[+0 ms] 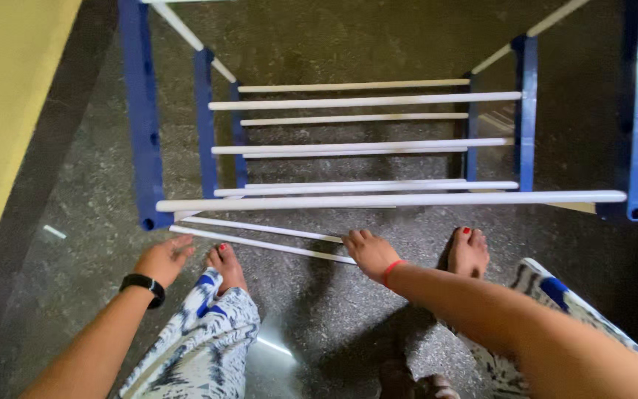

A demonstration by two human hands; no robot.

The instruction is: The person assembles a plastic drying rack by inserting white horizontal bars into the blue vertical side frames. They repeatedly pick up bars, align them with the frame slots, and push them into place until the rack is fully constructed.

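Head view, looking straight down at floor [97, 192], dark speckled stone, glossy in places. Folding drying rack [378, 148] w/ blue frame and white rods stood directly in front of person; nothing hung on it.

Left hand [162, 258]: reached down toward low white rod [260, 241] at rack's near-left corner. Fingers loosely curled, half open, holding nothing; tips just short of rod end, not clearly touching. Black band on wrist.

Right hand [371, 253]: fingers bent downward, resting at or just over the same low rod near its right end. Cannot tell if they wrapped it or only touched the top. Nothing else in hand. Red thread on wrist.

Bare feet, left foot [227, 264] and right foot [469, 251], sat just behind the low rods, toes near them.

Risks, as judged:
- Low rods close to toes; if the section dropped or swung, could pinch toes or fingers at the hinge.
- Grip uneven, left not yet on; lifting w/ one hand alone could twist the frame and tip the rack sideways.
- Shiny floor plus bare feet, body bent fwd: slip possible if the rack legs slid.
- Long front rod [393, 199] lay above hands; forearms could knock it when rising.
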